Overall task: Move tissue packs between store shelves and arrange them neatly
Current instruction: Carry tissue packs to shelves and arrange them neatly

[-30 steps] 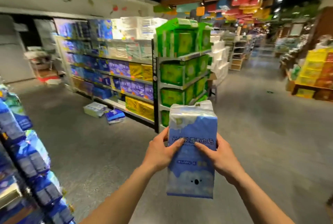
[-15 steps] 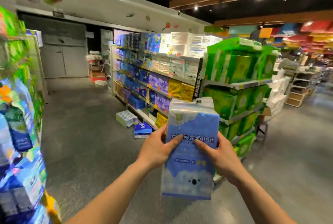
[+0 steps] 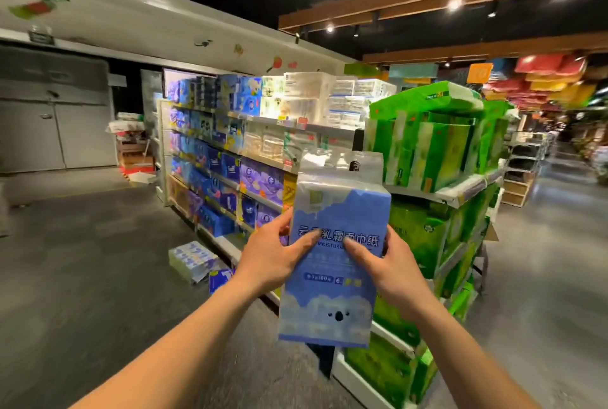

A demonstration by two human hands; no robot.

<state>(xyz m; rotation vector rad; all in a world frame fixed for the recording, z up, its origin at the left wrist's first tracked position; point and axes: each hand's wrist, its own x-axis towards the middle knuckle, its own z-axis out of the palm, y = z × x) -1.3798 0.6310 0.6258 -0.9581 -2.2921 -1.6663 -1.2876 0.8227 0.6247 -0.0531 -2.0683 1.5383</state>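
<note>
I hold a blue tissue pack (image 3: 332,296) with white clouds and a small koala face upright in front of me, at the centre of the head view. My left hand (image 3: 269,257) grips its left edge and my right hand (image 3: 391,267) grips its right edge, thumbs across the front. Behind the pack runs a long shelf unit (image 3: 230,175) stocked with blue, purple, yellow and white tissue packs. The shelf end (image 3: 437,191) right behind the pack carries green packs.
Two packs lie on the grey floor by the shelf base: a pale one (image 3: 192,259) and a dark blue one (image 3: 218,278). Grey doors (image 3: 52,132) and stacked boxes (image 3: 133,145) stand at the far left. An aisle (image 3: 543,244) opens on the right.
The view has turned and moved closer to the shelves; the green shelf end now stands right behind the pack. The left-hand shelf has left the view. Both hands keep the same hold.
</note>
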